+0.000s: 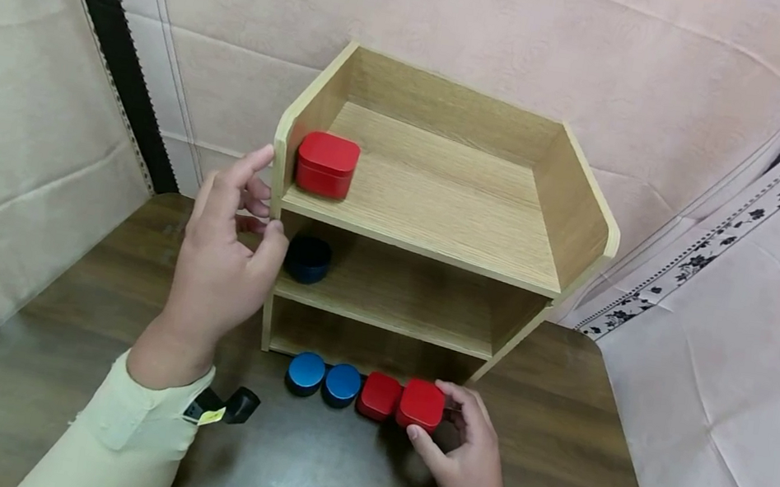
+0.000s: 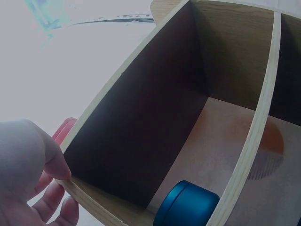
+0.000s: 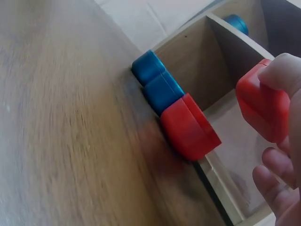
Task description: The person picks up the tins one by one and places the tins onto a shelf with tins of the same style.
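Note:
In my right hand [image 1: 468, 458], a red rounded-square tin [image 1: 421, 404] is pinched between thumb and fingers; the right wrist view shows this red tin [image 3: 263, 101] raised off the table. Beside it, a second red tin [image 1: 379, 397] and two round blue tins [image 1: 342, 385] stand in a row before the wooden shelf unit [image 1: 425, 257]. My left hand [image 1: 221, 245] touches the unit's left side near the front edge, fingers loosely bent and holding nothing. Inside the upper left corner sits another red tin [image 1: 326, 166]. A blue tin [image 1: 309, 259] stands on the middle level, at left.
The unit stands on a dark wood table [image 1: 298, 472] against a pale cloth backdrop [image 1: 465, 29]. Cloth walls rise on both sides, the right one with a black floral border [image 1: 704, 246]. A black device [image 1: 225, 403] is strapped at my left wrist.

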`<control>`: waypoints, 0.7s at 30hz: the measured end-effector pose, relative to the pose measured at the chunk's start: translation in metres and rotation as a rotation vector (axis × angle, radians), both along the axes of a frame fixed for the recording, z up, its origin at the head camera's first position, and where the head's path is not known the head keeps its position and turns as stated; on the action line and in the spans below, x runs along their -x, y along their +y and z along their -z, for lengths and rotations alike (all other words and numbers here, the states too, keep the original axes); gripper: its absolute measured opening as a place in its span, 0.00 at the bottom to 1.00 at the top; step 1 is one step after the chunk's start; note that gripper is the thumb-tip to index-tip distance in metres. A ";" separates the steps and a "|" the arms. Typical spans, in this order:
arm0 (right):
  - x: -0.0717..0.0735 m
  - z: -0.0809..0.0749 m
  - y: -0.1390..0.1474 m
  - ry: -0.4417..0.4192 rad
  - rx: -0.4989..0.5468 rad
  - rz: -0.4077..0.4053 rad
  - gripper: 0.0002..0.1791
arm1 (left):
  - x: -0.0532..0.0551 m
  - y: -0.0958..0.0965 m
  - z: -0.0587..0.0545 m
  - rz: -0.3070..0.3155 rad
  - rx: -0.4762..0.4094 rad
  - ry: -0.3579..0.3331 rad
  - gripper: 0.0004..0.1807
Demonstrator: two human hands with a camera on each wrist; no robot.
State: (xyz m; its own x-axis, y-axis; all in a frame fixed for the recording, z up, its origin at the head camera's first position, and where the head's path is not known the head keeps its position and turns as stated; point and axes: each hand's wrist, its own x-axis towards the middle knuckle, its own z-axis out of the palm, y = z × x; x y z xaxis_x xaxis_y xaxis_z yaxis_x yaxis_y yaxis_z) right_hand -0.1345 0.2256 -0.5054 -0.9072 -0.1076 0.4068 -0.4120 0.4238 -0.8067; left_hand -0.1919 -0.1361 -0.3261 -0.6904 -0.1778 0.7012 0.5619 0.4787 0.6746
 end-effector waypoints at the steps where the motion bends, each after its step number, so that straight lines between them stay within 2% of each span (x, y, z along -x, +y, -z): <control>1: 0.000 -0.001 -0.001 0.002 0.005 -0.010 0.37 | 0.000 0.000 0.000 -0.003 -0.001 0.002 0.46; 11: -0.004 -0.009 -0.009 0.033 0.053 -0.085 0.37 | 0.000 -0.002 -0.001 -0.003 0.010 0.001 0.45; 21: -0.008 -0.020 -0.013 0.062 -0.014 -0.116 0.39 | 0.000 -0.001 0.000 0.003 0.004 -0.002 0.45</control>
State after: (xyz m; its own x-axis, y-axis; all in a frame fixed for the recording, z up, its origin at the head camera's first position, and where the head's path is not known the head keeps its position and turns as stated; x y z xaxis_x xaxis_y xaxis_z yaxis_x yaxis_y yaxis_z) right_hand -0.1263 0.2127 -0.4851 -0.8617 -0.2165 0.4589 -0.5074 0.3819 -0.7725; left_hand -0.1921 -0.1367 -0.3262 -0.6923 -0.1729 0.7006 0.5618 0.4802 0.6737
